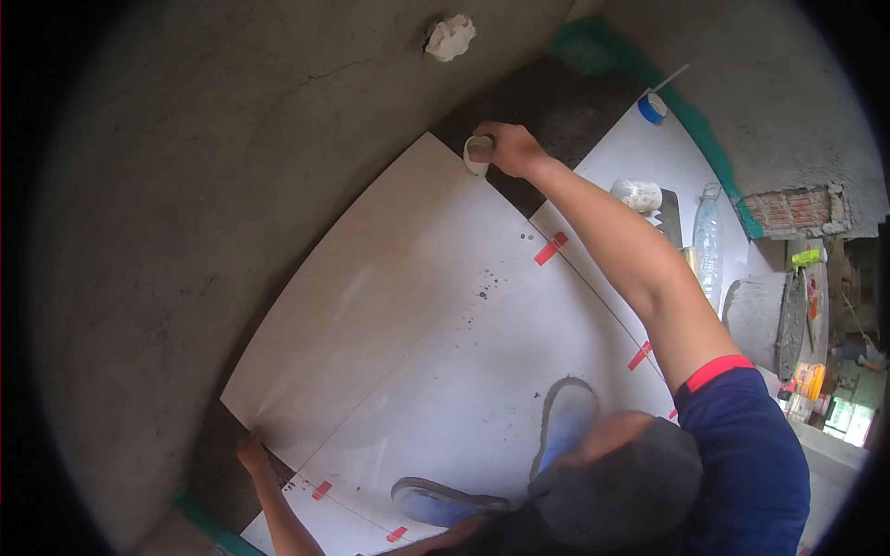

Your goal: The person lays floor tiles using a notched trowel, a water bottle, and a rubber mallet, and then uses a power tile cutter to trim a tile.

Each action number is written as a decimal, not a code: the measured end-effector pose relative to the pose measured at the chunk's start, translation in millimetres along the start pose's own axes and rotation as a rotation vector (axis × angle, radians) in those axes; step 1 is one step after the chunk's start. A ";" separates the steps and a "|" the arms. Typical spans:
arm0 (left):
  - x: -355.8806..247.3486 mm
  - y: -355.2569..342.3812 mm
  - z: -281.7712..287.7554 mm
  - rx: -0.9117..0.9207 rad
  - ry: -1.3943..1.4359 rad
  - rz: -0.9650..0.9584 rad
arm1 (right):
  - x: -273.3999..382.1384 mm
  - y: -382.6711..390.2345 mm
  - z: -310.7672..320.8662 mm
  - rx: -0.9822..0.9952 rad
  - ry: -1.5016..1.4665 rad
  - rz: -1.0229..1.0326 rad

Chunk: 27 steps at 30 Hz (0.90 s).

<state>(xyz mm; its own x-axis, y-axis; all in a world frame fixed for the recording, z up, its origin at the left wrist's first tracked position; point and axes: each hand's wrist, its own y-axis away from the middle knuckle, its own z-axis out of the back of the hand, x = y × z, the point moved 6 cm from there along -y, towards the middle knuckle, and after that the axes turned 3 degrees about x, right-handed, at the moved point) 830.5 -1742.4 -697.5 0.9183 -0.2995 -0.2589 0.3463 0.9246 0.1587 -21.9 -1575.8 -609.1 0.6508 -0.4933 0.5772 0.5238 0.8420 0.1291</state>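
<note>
A large white floor tile [371, 250] lies along the grey wall, beside other white tiles [482, 371]. At its far edge my right hand [508, 148] is closed round a white, round, cup-like thing [476, 157]; its exact kind is unclear. My right arm stretches far forward over the tiles. Down at the left, my left hand [250, 451] grips the tile's short edge near the corner, with some fingers out of sight. Red tile clips [551, 248] sit along the seams. Dark crumbs [484, 287] are scattered on the white surface.
Dark mortar bed [556, 111] shows past the tile's far edge. On the right tiles are a blue tape roll [653, 108], a white roll-like thing [637, 195], a dark notched trowel [669, 218] and a clear bottle [709, 241]. My blue shoes [567, 417] stand on the tiles.
</note>
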 end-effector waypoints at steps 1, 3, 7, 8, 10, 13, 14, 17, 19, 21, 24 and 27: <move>-6.0 0.7 2.6 0.017 0.004 0.053 | -5.0 -3.6 -2.3 0.022 -0.006 -0.025; -23.3 2.3 7.6 0.045 -0.004 0.104 | -11.6 -5.2 -8.2 0.051 -0.019 -0.062; -27.1 2.5 8.8 0.046 0.193 0.374 | -12.2 -2.8 -7.2 0.012 -0.031 -0.100; -14.6 5.7 1.0 0.115 0.215 0.559 | -11.0 -1.8 -6.2 0.008 0.008 -0.134; -4.6 1.6 0.5 0.041 0.200 0.456 | -3.2 6.4 -4.0 -0.013 -0.069 -0.096; 2.0 -3.6 -0.8 0.066 -0.085 0.129 | -6.8 39.3 5.7 -0.181 -0.015 -0.184; -4.7 1.7 -10.0 0.206 -0.394 -0.050 | -15.0 54.9 3.8 -0.116 0.071 -0.273; -15.0 9.1 6.1 0.078 0.152 0.086 | -36.5 97.5 -23.1 0.196 -0.121 -0.527; -21.3 13.6 8.8 0.075 0.528 0.465 | -31.7 101.9 -28.8 0.168 -0.016 -0.425; -35.4 24.0 6.4 0.125 0.732 0.784 | -28.4 101.5 -30.2 0.168 0.124 -0.366; -58.9 23.8 11.5 0.139 0.824 0.767 | -27.4 97.3 -30.8 0.225 0.135 -0.410; -59.8 28.7 8.7 0.094 0.883 0.782 | -28.4 99.1 -28.4 0.274 0.015 -0.503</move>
<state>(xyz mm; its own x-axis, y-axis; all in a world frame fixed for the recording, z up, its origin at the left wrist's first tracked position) 787.2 -1700.0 -669.2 0.4491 0.6406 -0.6229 -0.2044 0.7523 0.6263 27.1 -1484.6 -635.6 0.3668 -0.8494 0.3793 0.6109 0.5275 0.5904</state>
